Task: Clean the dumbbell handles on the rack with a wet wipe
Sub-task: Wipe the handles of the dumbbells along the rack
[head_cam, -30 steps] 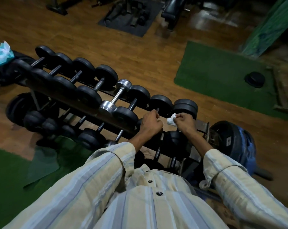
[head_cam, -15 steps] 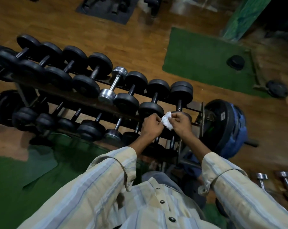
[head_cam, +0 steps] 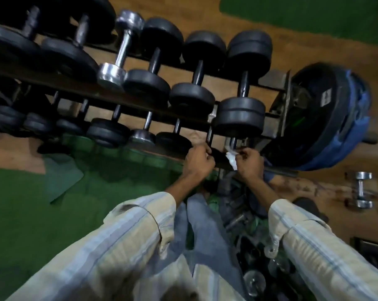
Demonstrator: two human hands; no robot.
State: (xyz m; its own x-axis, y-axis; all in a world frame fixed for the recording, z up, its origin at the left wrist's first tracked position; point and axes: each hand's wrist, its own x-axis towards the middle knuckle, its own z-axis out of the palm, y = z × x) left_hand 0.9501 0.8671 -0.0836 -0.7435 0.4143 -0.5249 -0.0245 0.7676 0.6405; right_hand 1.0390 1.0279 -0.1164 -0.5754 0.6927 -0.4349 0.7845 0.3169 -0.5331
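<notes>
Flanking the rack [head_cam: 140, 98], wooden floor [head_cam: 314, 46], green mats [head_cam: 32, 213]

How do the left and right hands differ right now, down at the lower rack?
The left hand grips a dark dumbbell handle bare, while the right hand pinches the white wet wipe beside the neighbouring handle. The left hand carries no wipe; the right hand's handle is not plainly gripped. Both are curled, at the lower tier's right end.
</notes>
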